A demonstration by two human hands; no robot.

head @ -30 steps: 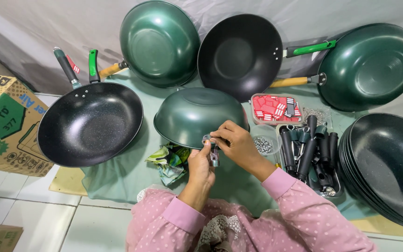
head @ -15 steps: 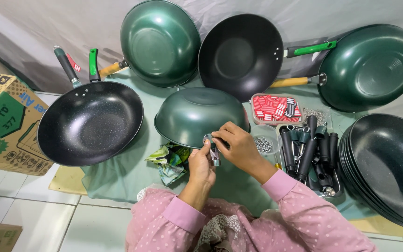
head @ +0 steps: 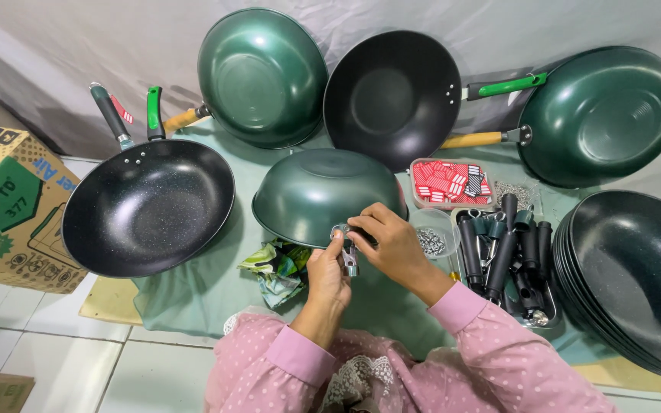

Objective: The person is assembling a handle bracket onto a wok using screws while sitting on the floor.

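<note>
Both hands meet at the near rim of the upturned green wok (head: 323,195), which lies bottom-up on the green-covered surface (head: 193,294) directly ahead of them. Left hand (head: 328,271) is closed around a small metal handle bracket (head: 350,256), pressing it up against the rim from below. Right hand (head: 392,241) has its fingertips pinched on the top of the same fitting, at the small round fastener (head: 340,228) where bracket and rim touch. Compared with a second ago, the hands have drawn closer together and the bracket now sits flush at the rim rather than held loosely just under it; the wok itself has not shifted. That reads, as a judgement, as the fitting being seated in place on the pan.

Just beside the right hand, to its right, stands a clear cup of small metal parts (head: 431,239), and beyond it a tray of black handles (head: 503,256). Ahead of those lies a clear box of red pieces (head: 450,182). Below and left of the left hand is a crumpled printed wrapper (head: 277,264). Further left rests a black speckled pan (head: 149,208), and well to the right a stack of dark woks (head: 636,279). Three more woks lean against the grey backdrop beyond the hands.
</note>
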